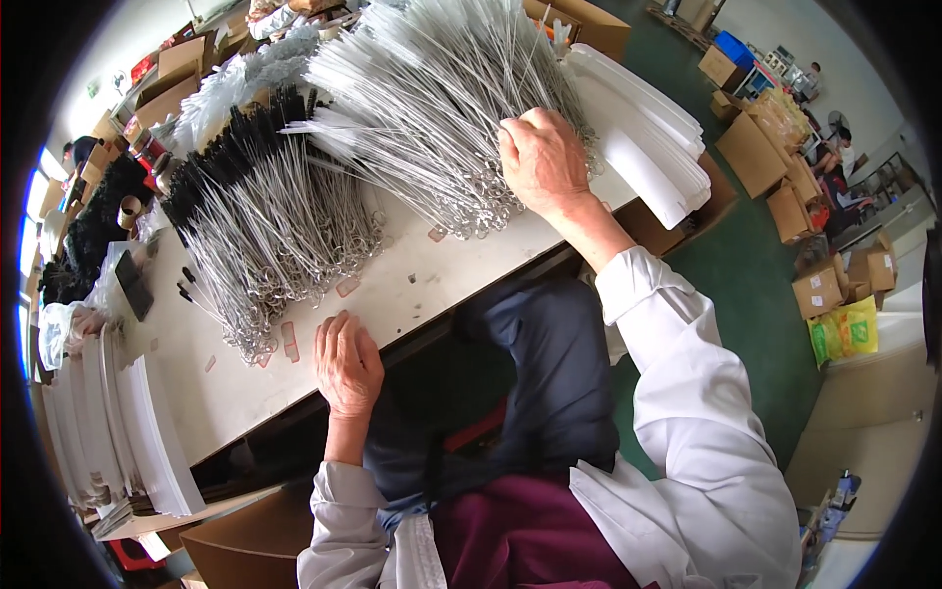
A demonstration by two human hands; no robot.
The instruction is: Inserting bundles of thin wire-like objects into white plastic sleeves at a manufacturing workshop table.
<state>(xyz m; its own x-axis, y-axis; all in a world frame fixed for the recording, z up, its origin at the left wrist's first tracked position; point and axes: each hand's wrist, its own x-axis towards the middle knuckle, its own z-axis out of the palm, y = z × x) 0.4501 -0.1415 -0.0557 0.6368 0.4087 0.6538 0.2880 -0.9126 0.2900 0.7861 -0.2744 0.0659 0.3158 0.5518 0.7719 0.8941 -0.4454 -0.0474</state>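
- The right hand [542,162] lies on the pile of white brushes [432,108], at the pile's near right edge, fingers curled down into the wire stems; whether it has pinched any one brush cannot be told.
- The left hand [345,365] rests flat and slack on the near edge of the bench [412,285], fingers loosely spread, holding nothing.
- The pile of white brushes sits toward the far side of the bench, its looped wire ends pointing at the person.
- The pile of black brushes [260,211] lies just left of the white pile, and its loop ends reach close to the left hand.
- A stack of white cards [653,137] sits right of the white pile, just beside the right hand.
- A second stack of white sheets [128,432] stands well left of the white pile, at the bench's left end.
- Cardboard boxes [785,187] stand on the green floor, far right of the white pile.
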